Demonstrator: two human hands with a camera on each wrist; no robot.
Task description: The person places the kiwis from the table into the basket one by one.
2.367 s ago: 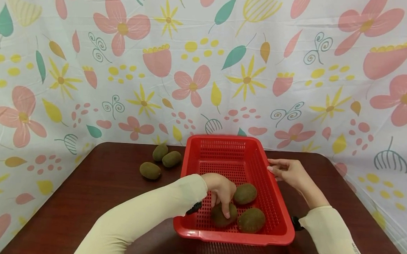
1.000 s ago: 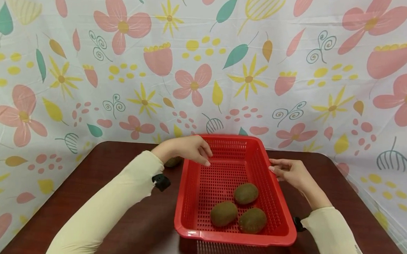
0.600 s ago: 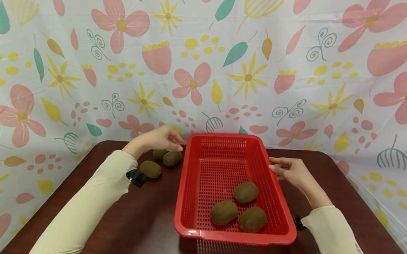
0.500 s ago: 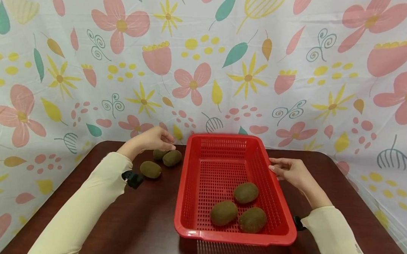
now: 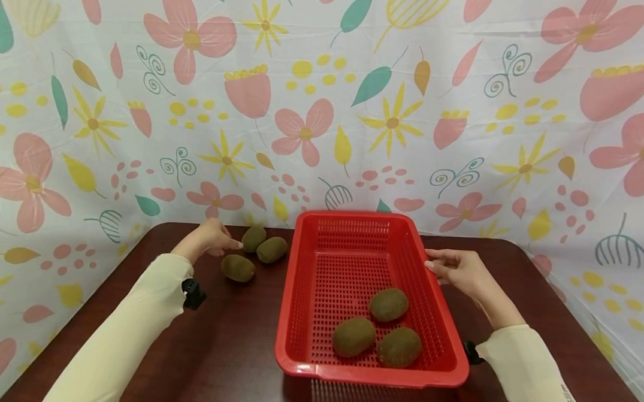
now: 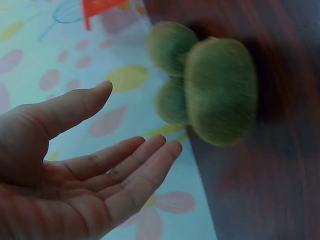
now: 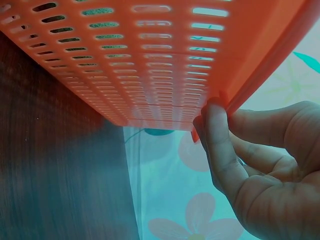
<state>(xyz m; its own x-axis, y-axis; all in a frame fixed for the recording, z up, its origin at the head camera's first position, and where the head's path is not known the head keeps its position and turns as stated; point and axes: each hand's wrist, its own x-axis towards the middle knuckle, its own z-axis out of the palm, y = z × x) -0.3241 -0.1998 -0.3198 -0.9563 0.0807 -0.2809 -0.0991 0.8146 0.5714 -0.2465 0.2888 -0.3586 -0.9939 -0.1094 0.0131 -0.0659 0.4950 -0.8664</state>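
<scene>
My left hand is beside a group of three brown kiwis on the table's left. In the left wrist view its thumb and fingers are spread apart and hold nothing, with the nearest kiwi just beyond the fingertips. That kiwi lies in front of the other two, a rear kiwi and a right-hand kiwi. A red plastic basket has three kiwis inside, near its front end, one of them a kiwi at the left. My right hand pinches the basket's right rim between thumb and fingers.
The dark brown wooden table has rounded back corners. Behind it hangs a white cloth printed with flowers and leaves. Dark cameras are strapped to both wrists, over cream sleeves.
My left hand let go of a kiwi in the basket, rose over the left rim and moved left and down beside the kiwis on the table. My right hand stayed at the rim.
</scene>
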